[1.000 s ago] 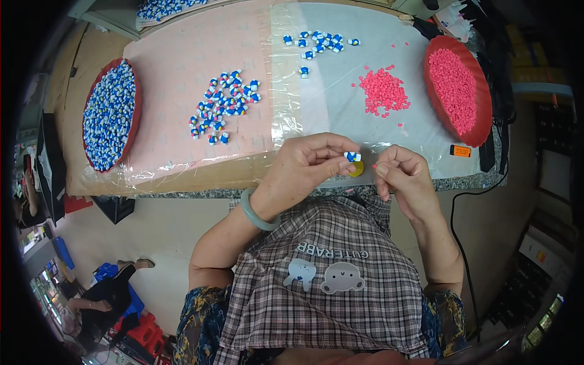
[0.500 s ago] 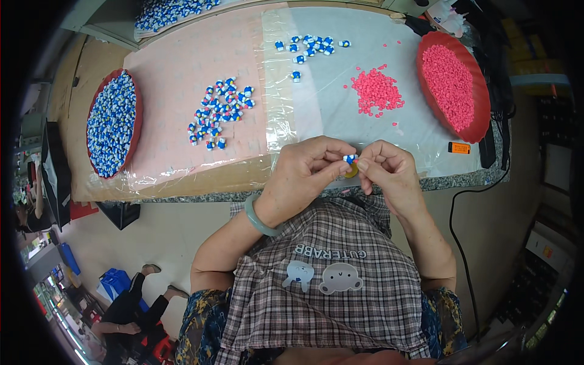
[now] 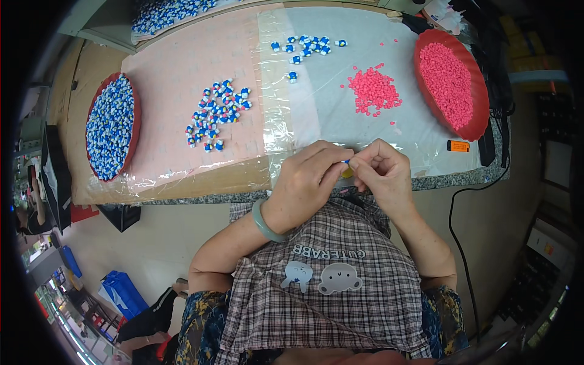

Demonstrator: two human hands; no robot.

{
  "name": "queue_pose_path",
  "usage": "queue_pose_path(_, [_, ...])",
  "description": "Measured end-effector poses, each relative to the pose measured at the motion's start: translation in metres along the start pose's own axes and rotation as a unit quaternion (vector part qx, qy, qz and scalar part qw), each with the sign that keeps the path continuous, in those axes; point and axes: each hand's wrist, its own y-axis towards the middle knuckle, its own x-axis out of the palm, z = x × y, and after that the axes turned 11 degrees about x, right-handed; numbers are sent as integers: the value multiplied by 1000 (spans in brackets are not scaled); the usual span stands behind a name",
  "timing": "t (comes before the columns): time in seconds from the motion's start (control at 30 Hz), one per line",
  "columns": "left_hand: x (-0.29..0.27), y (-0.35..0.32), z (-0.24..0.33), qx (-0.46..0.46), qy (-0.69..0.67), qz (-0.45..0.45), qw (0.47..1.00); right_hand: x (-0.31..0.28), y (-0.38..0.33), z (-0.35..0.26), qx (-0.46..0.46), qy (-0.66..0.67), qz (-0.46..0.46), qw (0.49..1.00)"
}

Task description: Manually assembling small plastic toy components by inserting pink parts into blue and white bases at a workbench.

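Observation:
Just over the table's front edge, both my hands meet at a small blue-and-white figurine (image 3: 345, 162). My left hand (image 3: 304, 182), with a green bangle on its wrist, pinches it between thumb and fingers. The closed thumb and fingers of my right hand (image 3: 386, 176) press against its right side; whatever they hold is hidden. A small yellow thing (image 3: 347, 173) shows between the hands, its kind unclear. Ahead lie a loose group of similar figurines (image 3: 314, 44), a heap of tiny pink pieces (image 3: 373, 90), and, further left, figurines with pink spots (image 3: 214, 114).
A red dish (image 3: 137, 115) full of figurines stands at the left, another red dish (image 3: 483, 91) of pink pieces at the right. Near the latter lies a small orange-and-black box (image 3: 458, 146). A black cable (image 3: 453, 213) hangs at the right. Another person (image 3: 146, 322) is at lower left.
My fingers have closed in around the figurine, so less of it shows. My left hand has tilted slightly. At lower left, the other person has shifted toward the lower edge.

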Motion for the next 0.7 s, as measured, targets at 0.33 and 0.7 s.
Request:
queue_pose_path(0.33, [-34, 13, 3, -107, 19, 20, 994, -31, 7, -6, -144, -215, 86, 962])
queue_pose_path(0.7, [-109, 14, -53, 1, 408, 47, 912, -64, 42, 7, -222, -416, 273, 838])
